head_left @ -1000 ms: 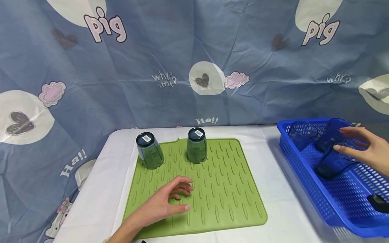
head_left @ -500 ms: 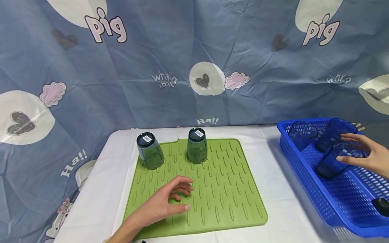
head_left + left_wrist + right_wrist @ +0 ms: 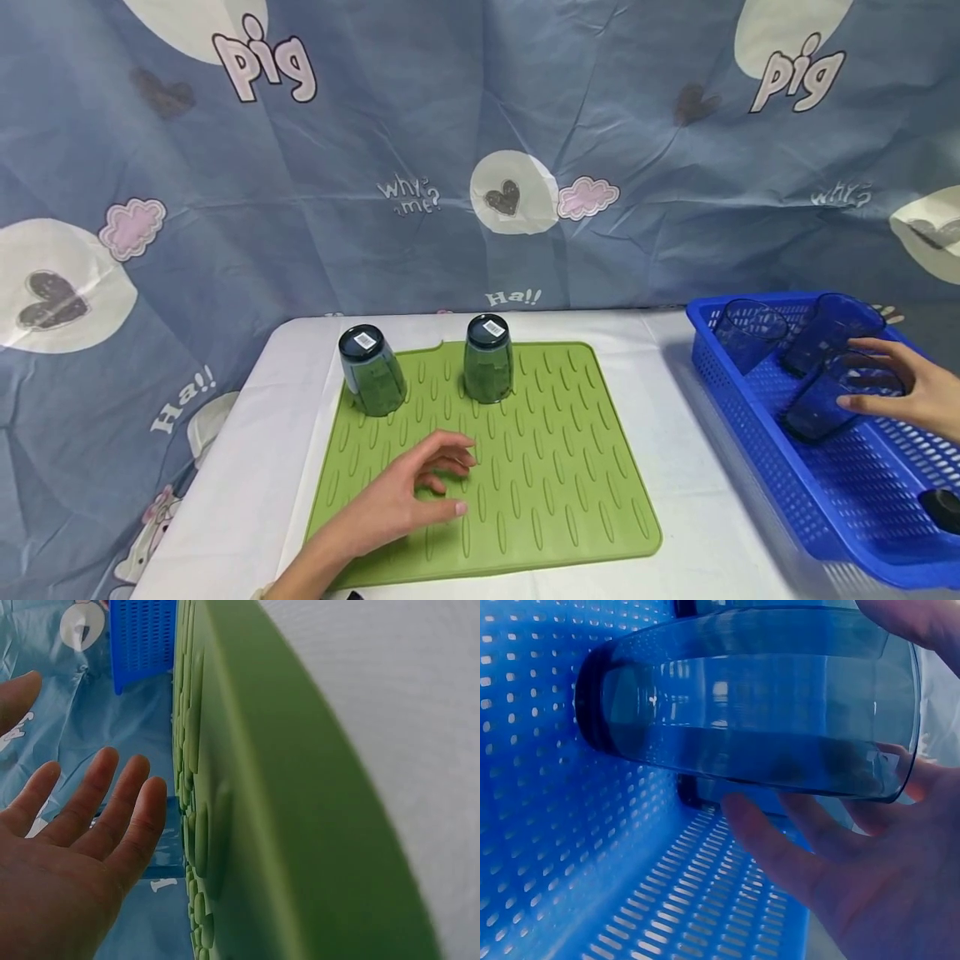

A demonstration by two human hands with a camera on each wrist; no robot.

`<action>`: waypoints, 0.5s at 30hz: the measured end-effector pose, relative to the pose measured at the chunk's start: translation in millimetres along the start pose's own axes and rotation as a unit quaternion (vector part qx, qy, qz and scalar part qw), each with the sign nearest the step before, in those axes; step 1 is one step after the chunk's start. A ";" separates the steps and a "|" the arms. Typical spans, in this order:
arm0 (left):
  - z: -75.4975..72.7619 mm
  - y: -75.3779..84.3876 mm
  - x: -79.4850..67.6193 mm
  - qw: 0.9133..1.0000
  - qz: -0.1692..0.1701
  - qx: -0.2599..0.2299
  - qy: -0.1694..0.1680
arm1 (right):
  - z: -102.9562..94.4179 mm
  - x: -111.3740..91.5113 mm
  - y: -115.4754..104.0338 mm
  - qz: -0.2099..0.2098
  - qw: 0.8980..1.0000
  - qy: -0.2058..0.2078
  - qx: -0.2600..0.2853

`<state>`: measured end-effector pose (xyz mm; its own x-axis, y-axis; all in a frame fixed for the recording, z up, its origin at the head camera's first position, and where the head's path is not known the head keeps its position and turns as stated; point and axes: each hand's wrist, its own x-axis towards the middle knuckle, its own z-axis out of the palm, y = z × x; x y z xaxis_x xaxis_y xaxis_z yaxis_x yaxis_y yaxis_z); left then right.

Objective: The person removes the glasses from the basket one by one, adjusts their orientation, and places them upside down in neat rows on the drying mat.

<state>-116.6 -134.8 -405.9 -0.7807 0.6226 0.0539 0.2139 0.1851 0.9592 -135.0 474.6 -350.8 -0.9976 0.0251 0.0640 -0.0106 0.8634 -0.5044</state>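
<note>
Inside the blue plastic basket (image 3: 757,467), my right hand (image 3: 915,387) holds a tilted blue-tinted drinking glass (image 3: 813,408) near its rim. In the right wrist view, the thumb lies over one side of the glass (image 3: 727,712) and the fingers along the other. How firm the hold is cannot be seen. Above the green ridged drying mat (image 3: 555,467), my left hand (image 3: 397,508) hovers with loosely bent fingers and nothing in it. Two glasses, one at the mat's back left (image 3: 371,375) and one at its back middle (image 3: 487,362), stand upside down, labels on their bases.
Two more glasses, one at the basket's left corner (image 3: 742,337) and one behind the held glass (image 3: 821,329), lean in the basket. A black object (image 3: 941,510) shows at its right side. White cloth (image 3: 690,475) covers the table; a printed blue curtain (image 3: 420,258) hangs behind.
My right hand has shifted slightly right and down, and the rim of its glass has moved slightly right. The left hand stays in place.
</note>
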 end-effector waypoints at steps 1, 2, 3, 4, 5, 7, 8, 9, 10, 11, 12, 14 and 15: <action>-0.2 0.3 0.1 1.000 -0.001 -0.001 -0.001 | 0.4 -0.1 0.4 0.002 1.000 0.003 0.003; -0.3 0.6 0.2 1.000 -0.001 -0.002 -0.001 | 0.6 -0.2 0.6 0.003 1.000 0.006 0.006; -0.5 1.0 0.3 1.000 0.000 -0.004 -0.002 | 0.7 -0.1 0.9 0.004 1.000 0.009 0.009; -0.7 1.4 0.4 1.000 0.000 -0.004 -0.002 | 0.7 -0.2 0.8 0.007 1.000 0.009 0.008; -0.9 1.6 0.5 1.000 0.000 -0.004 -0.001 | 0.6 -0.1 0.8 0.010 1.000 0.010 0.008; -1.4 2.4 0.5 1.000 -0.001 -0.006 0.000 | 0.4 0.1 0.4 0.014 1.000 0.012 0.008; -1.6 2.7 0.5 1.000 -0.003 -0.006 0.000 | 0.3 0.1 0.0 0.015 1.000 0.013 0.008; -1.8 3.0 0.5 1.000 -0.005 -0.007 0.001 | 0.2 0.2 -0.5 0.016 1.000 0.014 0.008; -2.0 3.2 0.4 1.000 -0.006 -0.007 0.001 | 0.3 0.1 -1.0 0.018 1.000 0.017 0.007; -2.1 3.2 0.4 1.000 -0.008 -0.006 0.001 | 0.2 0.2 -1.4 0.017 1.000 0.019 0.008; -2.2 3.4 0.3 1.000 -0.009 -0.007 0.001 | 0.0 0.4 -1.8 0.015 1.000 0.022 0.008; -2.1 3.5 0.0 1.000 -0.012 -0.006 0.001 | -0.2 0.7 -2.2 0.011 1.000 0.026 0.009; -2.0 3.4 -0.2 1.000 -0.012 -0.005 0.000 | -0.1 1.0 -2.4 0.009 0.999 0.029 0.010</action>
<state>-116.9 -135.9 -402.1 -0.7858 0.6177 0.0314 0.1900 0.1928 0.9627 -135.9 472.6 -349.5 -0.9920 0.0696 0.1053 0.0044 0.8525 -0.5227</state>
